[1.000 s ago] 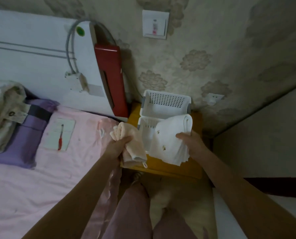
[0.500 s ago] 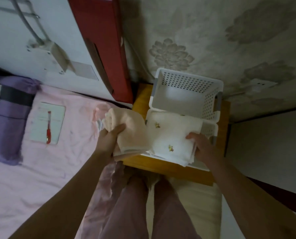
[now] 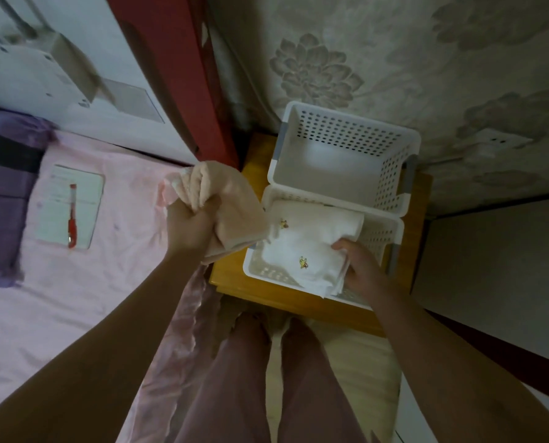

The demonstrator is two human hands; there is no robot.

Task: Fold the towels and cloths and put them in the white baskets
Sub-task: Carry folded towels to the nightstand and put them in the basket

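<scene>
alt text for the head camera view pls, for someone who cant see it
A person's right hand lowers a folded white towel into the nearer of two white baskets on a wooden stand, while the left hand grips a folded peach towel beside a pink bed.

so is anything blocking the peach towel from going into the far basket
Nothing visible does. The left hand grips the folded peach towel beside the baskets, and the far white basket shows only its bare floor. The white towel, held by the right hand, sits in the near basket.
</scene>
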